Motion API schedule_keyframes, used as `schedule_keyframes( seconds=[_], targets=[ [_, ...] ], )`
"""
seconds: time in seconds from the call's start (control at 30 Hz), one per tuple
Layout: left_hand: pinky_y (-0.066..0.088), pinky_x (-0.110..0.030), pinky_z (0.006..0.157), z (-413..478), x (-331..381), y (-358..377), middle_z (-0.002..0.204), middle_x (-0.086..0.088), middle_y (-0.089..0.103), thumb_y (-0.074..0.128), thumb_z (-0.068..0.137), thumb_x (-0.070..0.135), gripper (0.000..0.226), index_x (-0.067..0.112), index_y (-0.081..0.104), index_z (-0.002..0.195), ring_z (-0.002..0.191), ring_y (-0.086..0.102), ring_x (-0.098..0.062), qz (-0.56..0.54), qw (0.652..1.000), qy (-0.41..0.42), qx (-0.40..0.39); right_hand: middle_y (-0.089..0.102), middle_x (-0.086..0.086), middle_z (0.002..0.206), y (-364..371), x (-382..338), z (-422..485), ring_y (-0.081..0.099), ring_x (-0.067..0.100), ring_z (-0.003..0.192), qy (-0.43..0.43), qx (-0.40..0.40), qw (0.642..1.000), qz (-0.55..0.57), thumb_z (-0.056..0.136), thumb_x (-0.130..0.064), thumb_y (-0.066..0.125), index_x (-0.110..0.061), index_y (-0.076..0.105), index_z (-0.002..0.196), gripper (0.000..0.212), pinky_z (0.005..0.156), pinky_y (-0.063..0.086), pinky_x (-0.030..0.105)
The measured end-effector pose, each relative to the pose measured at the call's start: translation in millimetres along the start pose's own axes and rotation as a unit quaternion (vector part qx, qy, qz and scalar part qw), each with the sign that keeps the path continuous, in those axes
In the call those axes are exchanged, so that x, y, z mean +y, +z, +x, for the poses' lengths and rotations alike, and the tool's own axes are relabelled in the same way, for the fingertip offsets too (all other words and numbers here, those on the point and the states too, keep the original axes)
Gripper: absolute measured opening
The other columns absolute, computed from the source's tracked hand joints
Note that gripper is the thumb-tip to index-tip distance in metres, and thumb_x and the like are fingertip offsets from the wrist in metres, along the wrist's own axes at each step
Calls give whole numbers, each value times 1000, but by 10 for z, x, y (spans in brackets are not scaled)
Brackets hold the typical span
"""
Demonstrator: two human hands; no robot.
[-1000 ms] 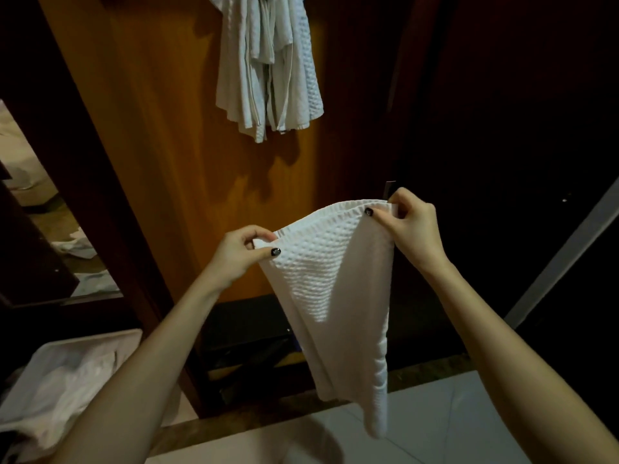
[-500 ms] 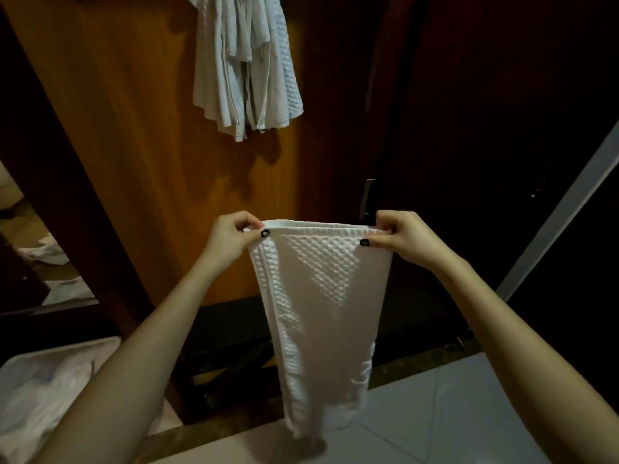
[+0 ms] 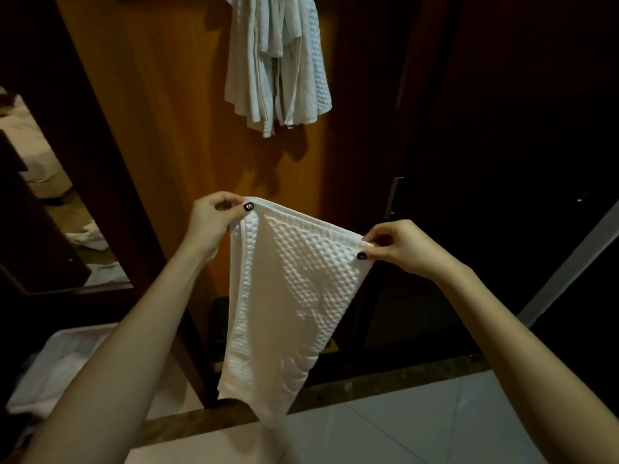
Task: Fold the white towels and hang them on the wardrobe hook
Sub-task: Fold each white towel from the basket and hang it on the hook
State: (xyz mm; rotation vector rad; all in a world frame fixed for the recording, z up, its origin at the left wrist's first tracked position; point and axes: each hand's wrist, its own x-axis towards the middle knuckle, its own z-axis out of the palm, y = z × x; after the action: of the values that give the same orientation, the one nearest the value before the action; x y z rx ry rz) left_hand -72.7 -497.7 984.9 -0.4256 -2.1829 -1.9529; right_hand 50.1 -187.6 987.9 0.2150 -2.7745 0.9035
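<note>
A white waffle-weave towel [image 3: 284, 306] hangs folded lengthwise between my two hands in front of the wardrobe. My left hand [image 3: 214, 219] pinches its upper left corner. My right hand [image 3: 398, 247] pinches the upper right corner, a little lower, so the top edge slopes down to the right. The towel's lower end dangles just above the floor. Higher up, several white towels [image 3: 278, 61] hang bunched against the orange wooden wardrobe panel [image 3: 160, 128]; the hook that holds them is out of frame.
A white tray [image 3: 67, 336] with crumpled white cloth in it sits at the lower left. A dark wardrobe door with a metal handle [image 3: 392, 197] stands to the right. Pale floor tiles [image 3: 402, 426] lie below, behind a dark stone threshold [image 3: 368, 383].
The towel's top edge went from tilted up at the right, to level, to tilted up at the left. My left hand rose and my right hand dropped. The view shifted.
</note>
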Motion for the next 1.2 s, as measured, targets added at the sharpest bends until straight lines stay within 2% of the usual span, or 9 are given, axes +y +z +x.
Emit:
schedule_keyframes(
  seconds=[0.2, 0.47, 0.6, 0.7, 0.77, 0.83, 0.93, 1.07, 1.2],
  targets=[
    [42, -4, 60, 25, 114, -183, 74, 5, 64, 74, 79, 6, 19, 22, 66, 74, 63, 57, 9, 105, 991, 56, -55, 65, -6, 80, 128, 37, 51, 64, 10, 72, 4, 53, 999, -11, 87, -35, 68, -21, 65, 82, 15, 59, 53, 26],
    [36, -3, 52, -20, 95, -152, 69, 4, 60, 68, 84, 2, 22, 21, 62, 75, 52, 53, 9, 124, 989, 69, -46, 54, -11, 70, 62, -15, 225, 53, 4, 58, 27, 142, 986, -86, 85, -36, 71, -21, 56, 77, 23, 47, 33, 13],
    [35, -3, 49, 4, 112, -95, 70, 8, 59, 68, 85, 5, 22, 23, 60, 74, 52, 52, 10, 179, 978, 94, -41, 54, -5, 68, -22, -20, 270, 51, 9, 55, 37, 164, 981, -96, 88, -31, 70, -14, 51, 77, 28, 44, 35, 21],
    [37, -6, 54, 23, 161, -19, 75, 7, 62, 66, 87, 9, 13, 18, 61, 80, 65, 55, 3, 269, 952, 140, -32, 59, -2, 84, -61, -33, 276, 57, 13, 66, 40, 169, 979, -104, 91, -29, 66, -15, 56, 96, 18, 50, 44, 26],
    [39, -5, 56, 2, 190, 36, 78, 2, 63, 65, 86, 6, 11, 15, 61, 82, 68, 56, -3, 259, 953, 156, -24, 57, 0, 92, -93, -5, 283, 57, 15, 77, 38, 167, 976, -136, 93, -28, 64, -12, 62, 104, 19, 57, 42, 24],
    [41, -7, 62, -40, 226, 88, 78, 3, 61, 63, 84, 0, 16, 15, 60, 81, 71, 57, -7, 212, 963, 165, -34, 50, -1, 91, -157, 63, 266, 53, 17, 77, 31, 167, 969, -182, 95, -30, 60, -11, 64, 94, 19, 60, 38, 27],
    [44, -16, 67, -98, 270, 176, 77, 5, 64, 59, 81, -8, 34, 25, 64, 74, 72, 58, -5, 189, 964, 150, -112, 53, -1, 89, -213, 218, 198, 56, 21, 76, 46, 162, 965, -201, 97, -31, 55, -18, 57, 91, 14, 60, 39, 31],
    [44, -26, 53, -75, 164, 406, 71, 11, 66, 55, 84, -6, 42, 30, 69, 68, 60, 61, -22, 267, 956, 58, -103, 64, -1, 77, -41, 292, 145, 64, 14, 64, 83, 149, 982, -81, 95, -22, 58, -22, 58, 96, 1, 53, 52, 33],
    [50, -29, 54, -175, 7, 642, 80, 4, 68, 56, 88, -2, 33, 25, 70, 75, 64, 63, -26, 250, 967, 1, -46, 69, -8, 89, 116, 201, 131, 67, 6, 67, 97, 122, 983, 98, 92, -8, 57, -33, 65, 118, 37, 53, 55, 20]
  ],
)
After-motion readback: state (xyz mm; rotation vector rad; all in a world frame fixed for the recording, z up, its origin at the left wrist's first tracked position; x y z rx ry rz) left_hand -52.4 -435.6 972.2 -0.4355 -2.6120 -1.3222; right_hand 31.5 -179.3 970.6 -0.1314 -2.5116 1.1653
